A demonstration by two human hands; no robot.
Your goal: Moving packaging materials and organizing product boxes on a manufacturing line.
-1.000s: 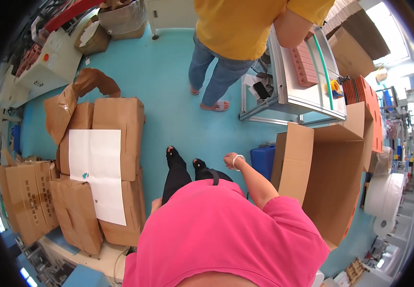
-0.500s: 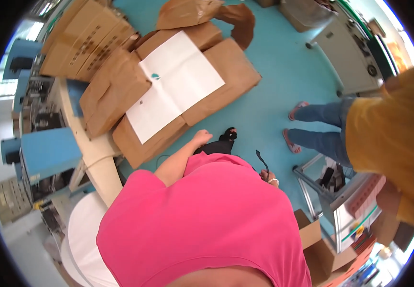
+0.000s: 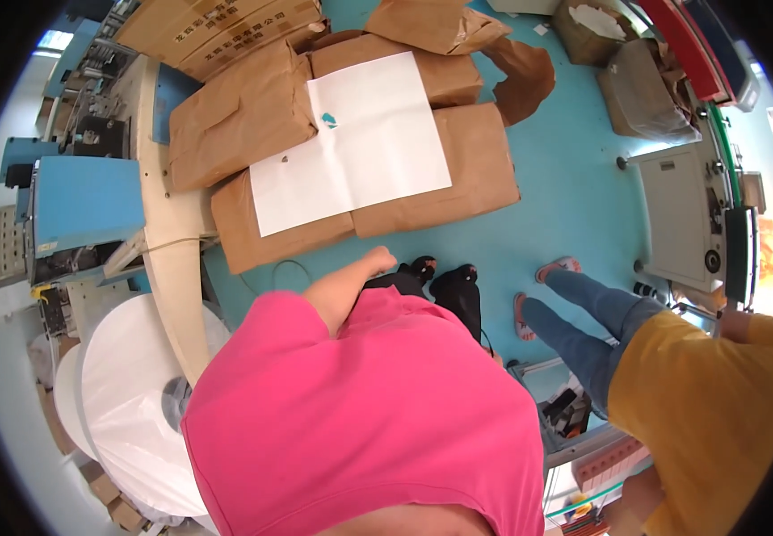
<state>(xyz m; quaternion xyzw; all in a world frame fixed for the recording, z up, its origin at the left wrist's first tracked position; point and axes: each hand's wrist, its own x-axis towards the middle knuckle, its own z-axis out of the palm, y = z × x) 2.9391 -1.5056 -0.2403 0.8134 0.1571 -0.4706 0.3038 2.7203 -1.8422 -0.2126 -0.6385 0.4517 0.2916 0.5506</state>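
My left hand point(image 3: 380, 260) hangs in front of my body, its fingers curled into a fist with nothing visible in it. Only a sliver of my right hand point(image 3: 495, 355) shows beside the pink shirt, by my right hip. A thin black strap point(image 3: 488, 340) sticks up from it; the rest of that hand is hidden. Ahead of the left hand lie brown paper-wrapped packages point(image 3: 436, 210), and a creased white sheet point(image 3: 386, 134) with a small green mark rests across them. Neither hand touches these.
A person in a yellow top point(image 3: 699, 393) stands at the right, next to a metal-framed cart point(image 3: 534, 368). A grey cabinet on wheels point(image 3: 677, 210) is beyond. Left are a cream bench edge point(image 3: 168, 277), blue machine point(image 3: 90, 205) and large white roll point(image 3: 123, 375). Cartons point(image 3: 226, 36) stand far left.
My view has turned to the right, and I have stepped so both feet show. The right hand and its strap have slipped mostly behind my shirt. The left hand stays curled.
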